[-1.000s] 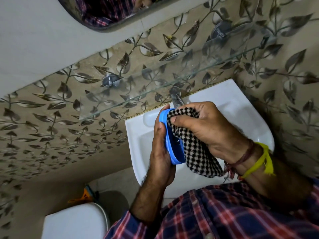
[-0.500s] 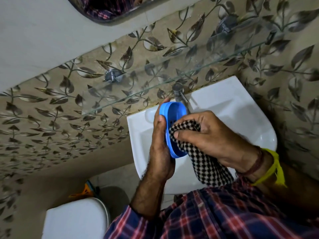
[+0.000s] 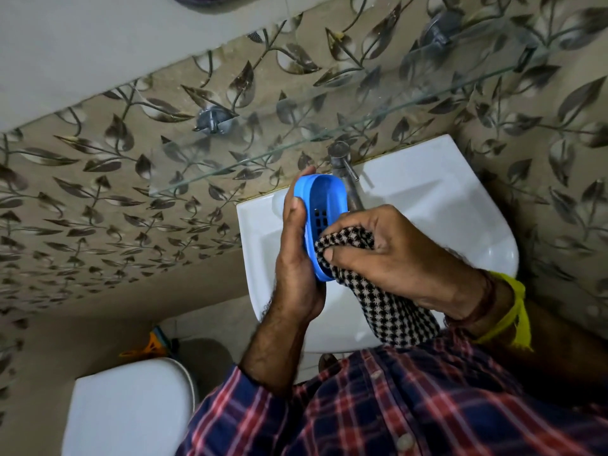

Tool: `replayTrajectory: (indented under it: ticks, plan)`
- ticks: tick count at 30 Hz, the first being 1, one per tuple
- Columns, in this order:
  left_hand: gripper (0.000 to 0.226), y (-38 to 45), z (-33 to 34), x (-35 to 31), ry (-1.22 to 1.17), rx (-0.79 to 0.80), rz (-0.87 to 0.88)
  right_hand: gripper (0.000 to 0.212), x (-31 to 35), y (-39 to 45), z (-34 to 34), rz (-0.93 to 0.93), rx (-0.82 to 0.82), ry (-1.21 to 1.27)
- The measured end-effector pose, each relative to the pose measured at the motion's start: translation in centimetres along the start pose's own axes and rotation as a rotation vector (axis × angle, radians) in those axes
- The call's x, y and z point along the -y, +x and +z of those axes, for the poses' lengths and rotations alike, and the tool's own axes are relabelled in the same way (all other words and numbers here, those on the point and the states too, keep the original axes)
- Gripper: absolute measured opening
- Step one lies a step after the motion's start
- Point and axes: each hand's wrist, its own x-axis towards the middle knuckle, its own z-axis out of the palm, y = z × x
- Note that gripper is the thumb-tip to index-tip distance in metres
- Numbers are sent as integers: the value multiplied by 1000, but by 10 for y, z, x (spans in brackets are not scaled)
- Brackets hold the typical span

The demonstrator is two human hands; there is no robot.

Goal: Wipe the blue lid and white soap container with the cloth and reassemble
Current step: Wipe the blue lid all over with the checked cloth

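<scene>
My left hand [image 3: 297, 255] grips the blue oval lid [image 3: 324, 200] on edge above the sink, its hollow slotted side turned toward my right hand. My right hand [image 3: 391, 251] holds a bunched black-and-white checked cloth [image 3: 388, 307] and presses it into the lid's lower half. The cloth's loose end hangs down toward my shirt. The white soap container is not in view.
A white wall-mounted sink [image 3: 437, 205] lies under my hands, with a metal tap [image 3: 343, 162] just behind the lid. A glass shelf [image 3: 296, 146] juts out above the tap. A white toilet lid [image 3: 131, 406] sits at lower left.
The cloth has slid from the lid's top down to its lower half, uncovering the slotted inside. The lid has turned to face the camera more.
</scene>
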Motion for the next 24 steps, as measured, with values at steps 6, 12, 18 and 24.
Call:
replayTrajectory:
  ticks: [6, 12, 18, 24]
  plan:
    - [47, 2, 0, -5, -5, -17, -12, 11, 0, 4, -2, -92, 30, -34]
    - [50, -2, 0, -4, -5, -35, -85, 13, -2, 2, -5, -123, 80, -112]
    - [49, -6, -2, -3, 33, -78, -136, 18, 0, -2, -8, -161, 171, -251]
    - [47, -6, -6, -7, 49, -74, -147, 19, -6, -8, -7, -177, 213, -330]
